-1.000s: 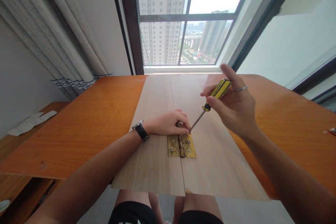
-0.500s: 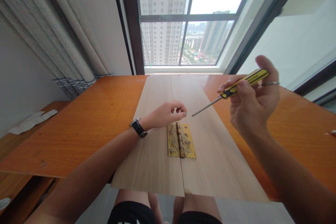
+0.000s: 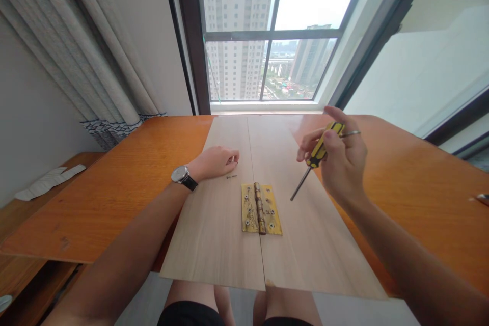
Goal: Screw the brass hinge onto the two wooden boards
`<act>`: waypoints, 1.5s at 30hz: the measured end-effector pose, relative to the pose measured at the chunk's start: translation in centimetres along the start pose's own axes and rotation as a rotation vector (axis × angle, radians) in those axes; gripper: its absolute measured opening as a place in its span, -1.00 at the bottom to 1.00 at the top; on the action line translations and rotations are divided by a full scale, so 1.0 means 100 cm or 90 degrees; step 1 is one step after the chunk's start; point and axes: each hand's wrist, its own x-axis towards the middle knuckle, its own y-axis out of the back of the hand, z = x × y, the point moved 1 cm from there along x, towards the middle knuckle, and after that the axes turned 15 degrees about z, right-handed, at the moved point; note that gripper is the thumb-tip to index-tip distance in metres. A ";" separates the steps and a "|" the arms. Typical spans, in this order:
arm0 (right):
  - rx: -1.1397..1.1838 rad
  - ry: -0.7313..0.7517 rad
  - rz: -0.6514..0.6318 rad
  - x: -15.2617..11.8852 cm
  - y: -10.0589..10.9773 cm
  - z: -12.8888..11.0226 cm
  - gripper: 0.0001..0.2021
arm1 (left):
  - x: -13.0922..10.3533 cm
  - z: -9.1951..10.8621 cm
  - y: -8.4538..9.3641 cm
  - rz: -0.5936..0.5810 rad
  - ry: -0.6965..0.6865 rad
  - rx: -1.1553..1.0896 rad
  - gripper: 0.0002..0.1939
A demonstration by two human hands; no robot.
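A worn yellow-brass hinge (image 3: 262, 210) lies spread across the seam between two pale wooden boards (image 3: 214, 244), with several cross-head screws in its leaves. My left hand (image 3: 218, 161), a watch on its wrist, rests on the left board beyond the hinge. Its fingers are curled together, and nothing shows in them. Just in front of its fingertips a small loose screw (image 3: 231, 177) lies on the board. My right hand (image 3: 342, 163) grips the yellow and black handle of a screwdriver (image 3: 316, 152). The index finger sticks up, and the screwdriver's tip hangs right of the hinge, pointing down and left.
An orange wooden table (image 3: 126, 183) lies under the boards. A window (image 3: 267, 35) is behind it, and a grey curtain (image 3: 103, 51) hangs at the left. White cloth or paper (image 3: 49, 181) lies at the far left. My legs are below the table's near edge.
My left hand has drawn back leftward, and the loose screw shows by it. My right hand has moved left and down, the screwdriver now pointing more steeply downward. The view has shifted slightly.
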 end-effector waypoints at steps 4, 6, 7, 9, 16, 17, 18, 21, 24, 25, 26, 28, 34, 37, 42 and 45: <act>-0.063 0.064 -0.047 -0.011 -0.002 -0.001 -0.77 | -0.002 0.002 0.001 -0.021 -0.053 0.010 -0.91; -0.068 0.070 -0.049 -0.015 -0.004 0.001 -0.79 | -0.003 0.002 0.002 -0.029 -0.064 0.013 -0.90; -0.063 0.067 -0.043 -0.016 -0.005 0.001 -0.79 | -0.003 0.002 0.002 -0.033 -0.068 0.014 -0.89; -0.041 0.059 -0.018 -0.017 -0.006 0.002 -0.78 | -0.005 0.002 0.002 -0.042 -0.075 0.013 -0.87; 0.013 0.089 0.030 -0.020 -0.009 -0.006 -0.82 | -0.010 0.008 0.004 -0.044 -0.091 -0.019 -0.82; 0.011 0.099 0.018 -0.021 -0.010 -0.006 -0.82 | -0.011 0.009 0.004 -0.045 -0.096 -0.021 -0.81; 0.008 0.109 0.004 -0.022 -0.010 -0.005 -0.83 | -0.011 0.010 0.004 -0.047 -0.099 -0.023 -0.80; 0.003 0.139 -0.020 -0.024 -0.010 -0.003 -0.82 | -0.011 0.010 0.003 -0.049 -0.102 -0.026 -0.82; 0.008 0.175 -0.018 -0.024 -0.009 -0.002 -0.83 | -0.010 0.010 0.003 -0.045 -0.103 -0.024 -0.82; 0.009 0.187 -0.018 -0.024 -0.009 -0.003 -0.84 | -0.010 0.010 0.003 -0.044 -0.105 -0.022 -0.81; 0.011 0.196 -0.019 -0.023 -0.009 -0.003 -0.85 | -0.010 0.011 0.004 -0.043 -0.107 -0.019 -0.80; 0.014 0.204 -0.025 -0.023 -0.009 -0.004 -0.87 | -0.010 0.013 0.005 -0.042 -0.111 -0.011 -0.80; 0.034 0.219 -0.101 -0.022 -0.008 -0.008 -0.84 | -0.011 0.020 0.004 -0.062 -0.128 0.045 -0.83; 0.067 0.211 -0.164 -0.023 -0.007 -0.012 -0.71 | -0.011 0.025 0.003 -0.068 -0.144 0.087 -0.86; 0.050 0.230 -0.197 -0.023 -0.004 -0.018 -0.61 | -0.010 0.029 0.002 -0.062 -0.167 0.146 -0.87; 0.002 0.243 -0.217 -0.024 -0.002 -0.019 -0.57 | -0.010 0.029 0.002 -0.056 -0.169 0.162 -0.84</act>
